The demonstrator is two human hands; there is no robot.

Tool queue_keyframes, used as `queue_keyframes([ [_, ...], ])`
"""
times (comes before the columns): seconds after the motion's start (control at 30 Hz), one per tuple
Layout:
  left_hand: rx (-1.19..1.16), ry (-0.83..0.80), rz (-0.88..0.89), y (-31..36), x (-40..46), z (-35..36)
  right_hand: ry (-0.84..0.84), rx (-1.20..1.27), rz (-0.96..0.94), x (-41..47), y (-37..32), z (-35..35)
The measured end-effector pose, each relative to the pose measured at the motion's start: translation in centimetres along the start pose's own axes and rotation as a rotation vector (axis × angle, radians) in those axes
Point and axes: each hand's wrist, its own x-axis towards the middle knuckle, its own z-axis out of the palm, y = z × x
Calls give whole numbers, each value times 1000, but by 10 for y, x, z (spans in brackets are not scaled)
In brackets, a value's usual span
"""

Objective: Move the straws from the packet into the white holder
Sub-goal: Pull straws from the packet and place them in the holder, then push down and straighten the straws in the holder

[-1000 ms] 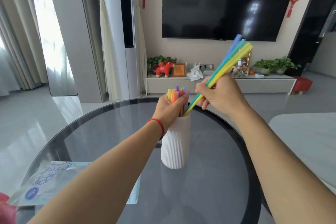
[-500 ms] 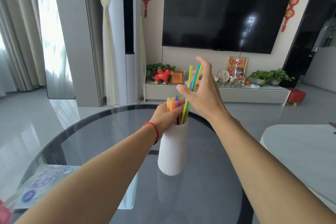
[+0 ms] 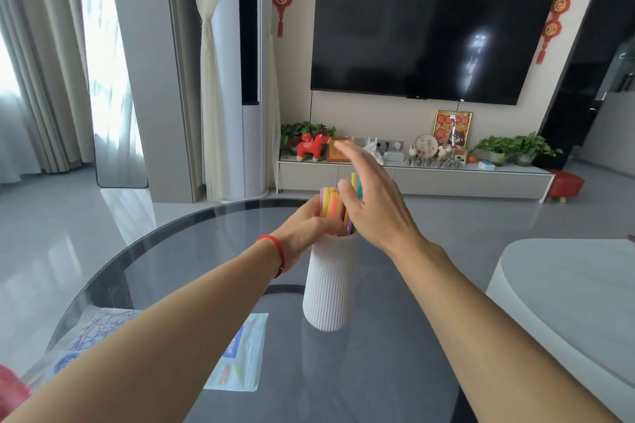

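A ribbed white holder (image 3: 329, 288) stands upright on the round glass table (image 3: 395, 354). Several coloured straws (image 3: 331, 204) stick up out of its mouth. My left hand (image 3: 309, 227) wraps around the straws at the holder's rim and holds them together. My right hand (image 3: 369, 203) hovers flat over the right side of the straw tops, fingers spread, holding nothing; a yellow and a teal straw tip show behind it. The straw packet (image 3: 237, 354) lies flat on the table at the lower left, partly hidden by my left forearm.
A red object (image 3: 10, 388) sits at the table's left edge. A second, white table (image 3: 577, 292) is close on the right. Beyond the glass table are the grey floor, a TV cabinet with ornaments and a wall-mounted TV.
My right hand let go of the bunch of yellow, green and blue straws; they slid down into the holder. The hand now stays spread above them. My left hand kept its hold.
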Motion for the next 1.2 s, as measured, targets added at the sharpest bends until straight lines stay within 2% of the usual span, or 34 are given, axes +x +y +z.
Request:
queue_keyframes([
  [0.1,131,-42,22,-14,-4,3,-101,-72,27,-7,1,8],
  [0.17,226,-1,3,-28,-5,5,-145,-119,78,-11,1,12],
  [0.27,252,71,-32,-42,-5,6,-113,-150,42,-10,-2,11],
  [0.37,263,57,-65,-44,-8,4,-207,-215,28,-9,-5,8],
  [0.4,263,35,-86,-44,-10,4,-193,-251,20,-10,-7,7],
  [0.5,235,-17,-138,-51,-26,-1,33,-279,-81,-14,-26,0],
  [0.57,262,45,-157,-56,-43,-10,247,-228,-234,-24,-44,1],
  [0.6,312,98,-173,-59,-56,-18,280,-176,-295,-31,-54,6],
  [0.63,384,149,-184,-63,-70,-26,255,-119,-328,-42,-64,12],
  [0.7,573,280,-203,-68,-98,-45,85,-35,-284,-63,-79,33],
  [0.8,739,473,-228,-76,-149,-72,-344,-94,-63,-86,-87,87],
  [0.93,848,534,-352,-87,-204,-95,-798,-148,244,-90,-81,157],
  [1.0,854,514,-453,-92,-223,-102,-877,-176,366,-94,-80,179],
  [1.1,906,477,-619,-98,-248,-110,-807,-329,420,-108,-85,198],
  [1.2,837,500,-692,-102,-266,-116,-809,-189,526,-112,-103,206],
])
